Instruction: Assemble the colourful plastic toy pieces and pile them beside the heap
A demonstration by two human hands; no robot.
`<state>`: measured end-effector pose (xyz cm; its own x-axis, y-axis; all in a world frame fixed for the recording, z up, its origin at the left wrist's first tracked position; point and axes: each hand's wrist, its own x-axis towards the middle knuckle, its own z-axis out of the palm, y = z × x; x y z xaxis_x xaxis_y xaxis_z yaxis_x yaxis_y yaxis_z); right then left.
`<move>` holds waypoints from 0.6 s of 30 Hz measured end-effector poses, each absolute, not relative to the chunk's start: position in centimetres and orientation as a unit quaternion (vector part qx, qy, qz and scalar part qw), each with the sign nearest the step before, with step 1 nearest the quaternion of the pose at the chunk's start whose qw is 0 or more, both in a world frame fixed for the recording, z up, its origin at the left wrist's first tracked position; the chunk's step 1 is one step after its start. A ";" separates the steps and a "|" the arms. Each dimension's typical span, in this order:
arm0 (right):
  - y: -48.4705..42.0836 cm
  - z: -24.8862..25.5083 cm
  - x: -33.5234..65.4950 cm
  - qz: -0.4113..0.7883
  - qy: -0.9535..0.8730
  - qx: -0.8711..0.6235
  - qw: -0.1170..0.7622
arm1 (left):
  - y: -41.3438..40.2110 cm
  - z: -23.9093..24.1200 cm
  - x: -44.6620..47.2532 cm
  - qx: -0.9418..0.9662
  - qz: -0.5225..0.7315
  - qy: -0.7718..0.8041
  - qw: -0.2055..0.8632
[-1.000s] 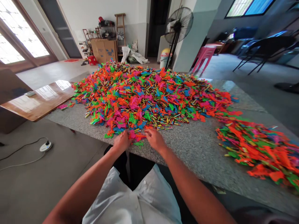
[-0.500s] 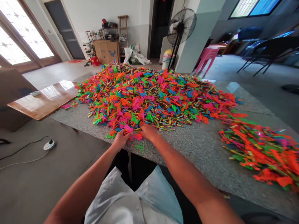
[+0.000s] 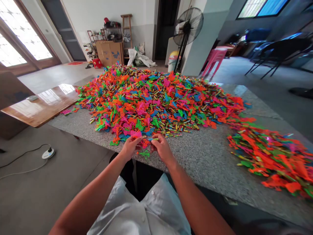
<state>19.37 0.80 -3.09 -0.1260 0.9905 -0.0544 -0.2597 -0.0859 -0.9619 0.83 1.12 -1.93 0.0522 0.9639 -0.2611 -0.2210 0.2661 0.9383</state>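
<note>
My left hand (image 3: 130, 148) pinches a flat pink plastic piece (image 3: 136, 134) at the near edge of the heap. Just right of its fingertips, a short pale tube end (image 3: 144, 137) shows; whether it is fixed to the pink piece I cannot tell. Between the thumb and fingers of my right hand (image 3: 163, 149) is a small blue and yellow tube (image 3: 154, 139), its tip pointing left towards my left hand. The two hands are a short gap apart. Below that gap a green plastic piece (image 3: 145, 154) lies on the stone table (image 3: 195, 153).
A large heap of bright plastic pieces and small tubes (image 3: 151, 94) covers the table's middle. Another pile (image 3: 274, 156) lies at the right. Left stands a glossy wooden board (image 3: 46, 104). Beyond are a standing fan (image 3: 187, 27) and pink stools (image 3: 215, 60).
My right hand has drawn back from the heap's edge and now shows a small tube in its fingers. My left hand keeps the pink piece, turned slightly. The view has shifted a little.
</note>
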 end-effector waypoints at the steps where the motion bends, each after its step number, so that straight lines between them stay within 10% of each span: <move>1: 0.6 -2.8 19.4 0.599 -0.436 -0.416 0.528 | 0.9 -1.8 1.0 0.398 0.469 0.490 0.618; 18: 0.9 -1.9 20.3 0.641 -0.447 -0.388 0.490 | -0.1 -0.9 1.4 0.539 0.405 0.442 0.592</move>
